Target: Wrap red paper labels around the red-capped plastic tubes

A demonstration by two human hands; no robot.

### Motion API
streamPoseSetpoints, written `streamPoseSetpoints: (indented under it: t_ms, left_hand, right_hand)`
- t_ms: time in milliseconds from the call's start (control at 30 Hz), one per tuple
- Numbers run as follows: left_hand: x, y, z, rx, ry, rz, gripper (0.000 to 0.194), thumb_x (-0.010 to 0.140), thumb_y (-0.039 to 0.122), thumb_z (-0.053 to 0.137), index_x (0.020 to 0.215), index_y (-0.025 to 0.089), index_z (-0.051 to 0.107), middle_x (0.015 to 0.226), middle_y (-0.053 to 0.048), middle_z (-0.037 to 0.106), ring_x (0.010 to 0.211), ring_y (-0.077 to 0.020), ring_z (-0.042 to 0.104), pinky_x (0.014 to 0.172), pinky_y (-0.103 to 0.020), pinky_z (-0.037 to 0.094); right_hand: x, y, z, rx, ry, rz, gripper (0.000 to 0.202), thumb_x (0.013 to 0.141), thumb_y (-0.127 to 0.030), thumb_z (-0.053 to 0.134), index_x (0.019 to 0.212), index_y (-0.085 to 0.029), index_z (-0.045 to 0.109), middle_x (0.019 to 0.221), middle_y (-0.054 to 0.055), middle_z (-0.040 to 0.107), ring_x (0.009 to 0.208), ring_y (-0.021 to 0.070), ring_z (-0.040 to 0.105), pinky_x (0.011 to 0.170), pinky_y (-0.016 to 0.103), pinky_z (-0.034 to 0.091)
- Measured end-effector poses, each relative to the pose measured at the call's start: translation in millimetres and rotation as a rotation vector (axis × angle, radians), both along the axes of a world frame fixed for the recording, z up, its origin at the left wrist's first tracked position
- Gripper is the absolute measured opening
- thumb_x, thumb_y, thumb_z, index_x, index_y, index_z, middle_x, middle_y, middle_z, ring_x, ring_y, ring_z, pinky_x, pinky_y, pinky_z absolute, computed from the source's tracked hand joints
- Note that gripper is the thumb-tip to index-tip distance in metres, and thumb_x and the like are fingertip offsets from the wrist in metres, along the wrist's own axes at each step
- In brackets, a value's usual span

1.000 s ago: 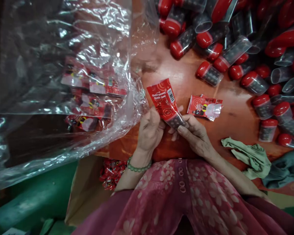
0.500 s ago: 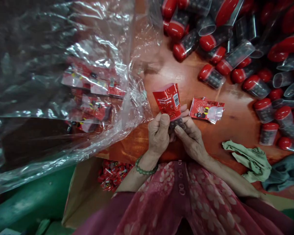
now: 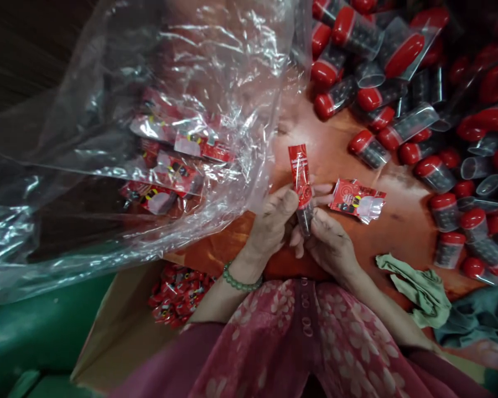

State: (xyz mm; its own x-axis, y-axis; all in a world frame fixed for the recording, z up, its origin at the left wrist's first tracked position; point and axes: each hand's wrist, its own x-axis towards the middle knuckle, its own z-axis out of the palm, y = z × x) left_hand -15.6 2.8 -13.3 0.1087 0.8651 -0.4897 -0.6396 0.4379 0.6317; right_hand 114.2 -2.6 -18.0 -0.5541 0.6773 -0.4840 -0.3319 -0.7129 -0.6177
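Note:
Between my hands a narrow red wrapper (image 3: 301, 174) stands upright, printed with pale lettering, with a clear part holding dark beads at its lower end. My left hand (image 3: 274, 216) grips it from the left side, thumb on its edge. From the right, my right hand (image 3: 330, 235) holds the lower part with the thumb, some fingers stretched out behind. Just right of my fingers lies a red packet (image 3: 357, 200) with a black, yellow and white print. Part of the wrapper's lower end is hidden by my thumbs.
A large clear plastic bag (image 3: 216, 72) with several red packets (image 3: 166, 188) covers the left. Red-capped clear containers (image 3: 369, 149) crowd the upper right. A green cloth (image 3: 419, 287) lies right; a cardboard box (image 3: 120, 326) with red packets stands lower left.
The wrapper has turned from its broad face to a narrow one. My fingers have shifted around it. The view has moved, so the bag and containers appear displaced.

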Motion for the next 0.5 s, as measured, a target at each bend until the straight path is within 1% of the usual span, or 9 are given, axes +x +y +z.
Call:
streamPoseSetpoints:
  t_ms: [100,167,200,267,333,367,433,500]
  left_hand:
    - [0.7,0.6,0.4,0.06,-0.05,-0.023,0.063,0.073,0.065,0.075,0.119,0.021,0.069,0.107,-0.012,0.078,0.035,-0.0087,0.056,0.029,-0.021,0.042]
    - [1.5,-0.5,1.2,0.076,-0.013,0.024,0.062,0.071,0.064,0.077,0.115,0.02,0.071,0.104,-0.013,0.079,0.041,-0.0109,0.062,0.029,-0.019,0.04]
    - [1.6,-1.4,1.4,0.081,0.008,0.033,0.061,0.072,0.063,0.078,0.114,0.02,0.072,0.103,-0.012,0.079,0.041,-0.0106,0.061,0.029,-0.018,0.038]
    - [0.7,-3.5,1.3,0.093,0.033,0.011,0.057,0.076,0.061,0.075,0.116,0.02,0.071,0.105,-0.012,0.079,0.035,-0.0069,0.055,0.028,-0.018,0.037]
    - [-1.3,-5.3,0.0,0.103,0.04,-0.032,0.054,0.081,0.059,0.071,0.12,0.021,0.07,0.111,-0.012,0.078,0.031,-0.0028,0.046,0.028,-0.018,0.039]
    - [-2.4,-6.0,-1.0,0.107,0.042,-0.054,0.054,0.082,0.058,0.071,0.121,0.021,0.069,0.115,-0.013,0.077,0.032,-0.0019,0.045,0.03,-0.019,0.041]
    - [-3.9,-7.0,-3.8,0.126,0.053,-0.068,0.056,0.079,0.054,0.075,0.123,0.021,0.067,0.121,-0.014,0.074,0.036,-0.0018,0.045,0.034,-0.019,0.045]
    - [-4.4,-7.2,-7.1,0.161,0.067,-0.044,0.058,0.075,0.05,0.079,0.123,0.02,0.066,0.121,-0.014,0.074,0.041,-0.0031,0.048,0.037,-0.019,0.046]
  right_hand:
    - [-0.9,0.1,3.6,-0.031,0.016,0.026,0.04,0.081,-0.056,0.069,0.086,-0.023,0.048,0.064,-0.001,0.065,0.046,0.0127,0.055,0.045,0.025,0.046]
    - [-2.5,-0.4,5.7,-0.039,0.013,0.034,0.041,0.081,-0.058,0.068,0.088,-0.024,0.047,0.064,-0.001,0.065,0.045,0.0126,0.053,0.044,0.025,0.046]
    - [-3.6,-0.9,6.2,-0.033,0.008,0.032,0.041,0.081,-0.059,0.068,0.088,-0.024,0.047,0.064,-0.001,0.065,0.046,0.0128,0.053,0.044,0.025,0.046]
    - [-5.8,-2.4,5.0,-0.003,-0.004,0.017,0.042,0.082,-0.06,0.067,0.088,-0.024,0.046,0.066,-0.001,0.065,0.049,0.0134,0.056,0.045,0.024,0.046]
    - [-7.1,-4.3,0.9,0.042,-0.034,-0.016,0.04,0.083,-0.059,0.067,0.089,-0.024,0.046,0.068,-0.001,0.065,0.052,0.0134,0.057,0.048,0.024,0.047]
    - [-7.1,-5.1,-1.8,0.065,-0.052,-0.038,0.039,0.085,-0.057,0.066,0.091,-0.025,0.047,0.069,-0.002,0.065,0.052,0.0131,0.057,0.049,0.025,0.048]
    - [-6.0,-6.3,-7.3,0.115,-0.088,-0.08,0.035,0.087,-0.055,0.065,0.094,-0.025,0.048,0.071,-0.002,0.066,0.054,0.0129,0.058,0.052,0.025,0.051]
    - [-3.4,-6.4,-10.5,0.171,-0.122,-0.105,0.032,0.09,-0.053,0.064,0.097,-0.025,0.049,0.075,-0.002,0.066,0.058,0.0133,0.06,0.055,0.026,0.053]
